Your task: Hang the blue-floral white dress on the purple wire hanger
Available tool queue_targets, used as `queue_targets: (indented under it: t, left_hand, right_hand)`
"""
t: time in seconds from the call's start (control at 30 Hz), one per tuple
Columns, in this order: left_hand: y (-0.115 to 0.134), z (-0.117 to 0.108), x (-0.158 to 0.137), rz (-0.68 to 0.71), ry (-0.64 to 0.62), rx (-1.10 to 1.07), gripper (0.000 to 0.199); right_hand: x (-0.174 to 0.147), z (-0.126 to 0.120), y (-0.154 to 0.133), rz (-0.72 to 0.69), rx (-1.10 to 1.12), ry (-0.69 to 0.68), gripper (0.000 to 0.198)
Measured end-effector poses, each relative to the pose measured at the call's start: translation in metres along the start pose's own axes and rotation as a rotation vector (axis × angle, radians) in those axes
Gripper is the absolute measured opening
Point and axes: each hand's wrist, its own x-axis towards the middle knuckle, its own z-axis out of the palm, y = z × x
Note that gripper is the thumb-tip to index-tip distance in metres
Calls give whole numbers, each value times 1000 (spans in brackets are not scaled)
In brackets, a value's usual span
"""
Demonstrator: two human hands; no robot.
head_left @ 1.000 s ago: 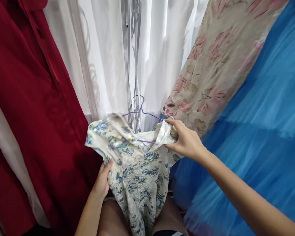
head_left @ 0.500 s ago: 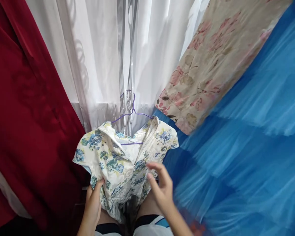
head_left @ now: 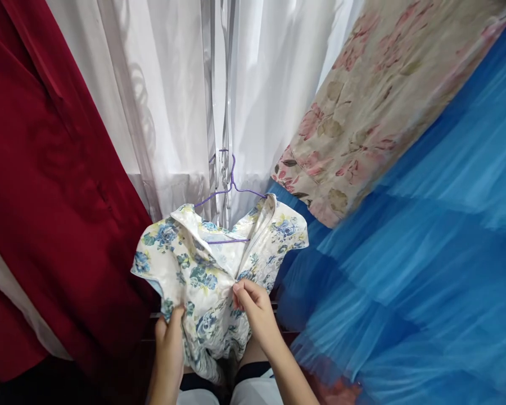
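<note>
A white dress (head_left: 208, 275) with blue and green flowers hangs from a purple wire hanger (head_left: 233, 183), its front opening spread in a V. At the left side of its body my left hand (head_left: 171, 337) is closed on the cloth, thumb on top. My right hand (head_left: 255, 306) pinches the zipper pull at the bottom point of the V; the fingertips largely hide the pull. Below the hands, the dress's lower part bunches over the person's legs.
White curtains (head_left: 172, 101) with hanging ribbons (head_left: 221, 101) are behind the hanger. Dark red cloth (head_left: 76, 225) hangs at left. A beige floral garment (head_left: 341, 146) and a layered blue tulle skirt (head_left: 413, 270) fill the right side.
My right hand has moved left onto the dress's front, its open fingers closing into a pinch at the zipper. The left hand keeps its grip on the cloth.
</note>
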Motion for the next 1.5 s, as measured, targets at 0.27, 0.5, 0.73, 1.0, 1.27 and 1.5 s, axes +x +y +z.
queue_targets:
  t: [0.27, 0.5, 0.73, 1.0, 1.27, 1.5]
  left_hand:
    - [19, 35, -32, 317, -443, 121, 25]
    - [32, 67, -35, 338, -706, 211, 9]
    - [68, 64, -48, 361, -741, 477, 15]
    - [79, 68, -37, 344, -929, 477, 9]
    - [174, 118, 36, 791, -685, 220, 30]
    - [189, 129, 68, 921, -329, 154, 22]
  right_hand:
    - [-31, 5, -6, 160, 118, -82, 36]
    - [-5, -20, -25, 229, 121, -173, 30]
    - [92, -36, -99, 212, 256, -207, 21]
    - [115, -22, -140, -76, 97, -121, 25]
    - [90, -15, -127, -300, -126, -62, 29]
    - [106, -11, -80, -159, -78, -94, 29]
